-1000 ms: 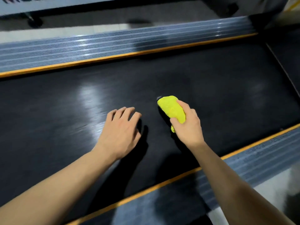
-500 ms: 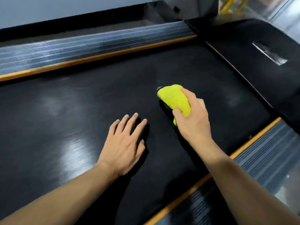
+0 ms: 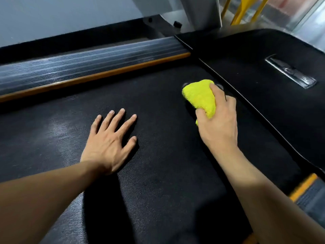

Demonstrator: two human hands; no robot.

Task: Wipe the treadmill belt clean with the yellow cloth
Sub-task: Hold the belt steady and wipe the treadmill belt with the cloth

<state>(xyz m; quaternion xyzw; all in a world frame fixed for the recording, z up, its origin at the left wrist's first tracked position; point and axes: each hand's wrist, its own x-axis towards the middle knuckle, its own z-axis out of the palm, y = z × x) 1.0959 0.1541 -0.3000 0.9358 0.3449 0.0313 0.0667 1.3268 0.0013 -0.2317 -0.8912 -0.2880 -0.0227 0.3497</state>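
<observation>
1. The right hand (image 3: 218, 125) grips the yellow cloth (image 3: 200, 97), bunched into a wad — thumb on its near side, fingers curled over the far side.
2. The cloth is pressed onto the treadmill belt (image 3: 158, 173) at its front end, just beside the thin edge where the belt meets the black motor cover (image 3: 255, 71).
3. The left hand (image 3: 109, 145) lies palm-down on the belt, fingers spread wide and flat, holding nothing; it is well apart from the cloth, to its left.
4. Both bare forearms reach in from the bottom of the view.
5. A ribbed grey side rail (image 3: 79, 67) with an orange strip (image 3: 88, 78) along its inner edge borders the far side of the belt — a second orange strip (image 3: 302, 189) shows at lower right.
6. A small silver badge (image 3: 290, 73) sits on the motor cover.
</observation>
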